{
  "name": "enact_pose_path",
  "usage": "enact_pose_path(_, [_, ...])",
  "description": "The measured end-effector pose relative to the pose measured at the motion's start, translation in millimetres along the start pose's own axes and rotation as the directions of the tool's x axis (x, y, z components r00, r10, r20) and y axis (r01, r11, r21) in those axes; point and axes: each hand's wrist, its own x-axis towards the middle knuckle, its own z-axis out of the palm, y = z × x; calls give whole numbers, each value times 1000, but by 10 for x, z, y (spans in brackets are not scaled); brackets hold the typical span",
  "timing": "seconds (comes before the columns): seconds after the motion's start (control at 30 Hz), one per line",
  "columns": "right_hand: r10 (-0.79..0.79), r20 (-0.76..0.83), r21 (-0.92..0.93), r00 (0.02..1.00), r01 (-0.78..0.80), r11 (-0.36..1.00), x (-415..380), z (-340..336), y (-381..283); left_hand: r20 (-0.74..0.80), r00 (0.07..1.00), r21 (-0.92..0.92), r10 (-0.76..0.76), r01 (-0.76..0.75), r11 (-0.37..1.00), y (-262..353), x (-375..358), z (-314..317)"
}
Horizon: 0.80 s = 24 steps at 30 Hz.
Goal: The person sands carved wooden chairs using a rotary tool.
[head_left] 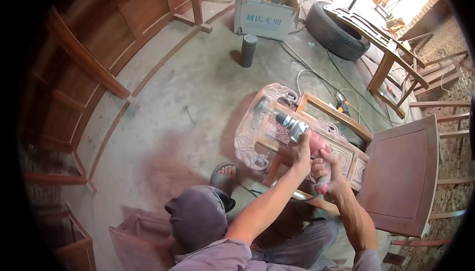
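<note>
A red electric drill [319,144] with a silver chuck is held in both my hands, tilted toward the upper left. My left hand [301,151] wraps round its front body behind the chuck. My right hand [324,166] closes round the rear handle. The bit's tip [262,105] meets, or is very near, the carving at the top of a wooden chair back [246,127]; contact is hard to tell. This chair lies tipped over, its seat panel [401,172] standing up at the right. Below my hands runs a dark power cord [297,200].
A dark cylindrical flask [248,51] stands before a white cardboard box [262,16]. Beyond the chair are a tire [336,33], a wooden frame [383,68], an orange-and-black tool [341,104] and loose cables [316,73]. Wooden panels [94,28] line the left. Reddish dust coats the floor.
</note>
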Motion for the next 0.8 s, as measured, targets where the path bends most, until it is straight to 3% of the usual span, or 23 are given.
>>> enact_pose_path(0.1, [-46,-37,22,998,47,999,23,-26,-13,104,987,35,125,-130,991,35,111,43])
enact_pose_path(0.23, [0,-46,21,999,1,1000,-115,-4,-40,-21,998,34,65,-64,997,-3,-120,75])
enact_pose_path(0.27, [32,-53,43,998,-30,999,-132,-87,-59,-27,999,50,-25,26,998,-61,-119,30])
enact_pose_path(0.4, [49,-61,76,997,-45,996,-190,-156,33,50,998,14,38,-39,999,-175,-159,-51])
enact_pose_path(0.5, [79,-53,5,995,-79,997,-250,-258,60,-14,1000,-30,2,-2,1000,-256,-298,-140])
enact_pose_path(0.53, [112,-49,-25,992,-114,993,-265,-281,53,-54,993,-40,101,-103,994,-391,-212,-210])
enact_pose_path(0.57, [145,-45,-56,988,-147,987,-272,-292,52,-54,993,-24,104,-105,994,-519,-133,-282])
enact_pose_path(0.67, [75,-83,-33,994,-78,996,-199,-202,179,-8,991,-20,130,-130,991,-359,-182,-351])
enact_pose_path(0.8, [22,-48,21,999,-21,1000,-28,-238,181,57,997,31,-53,51,998,-60,-112,-270])
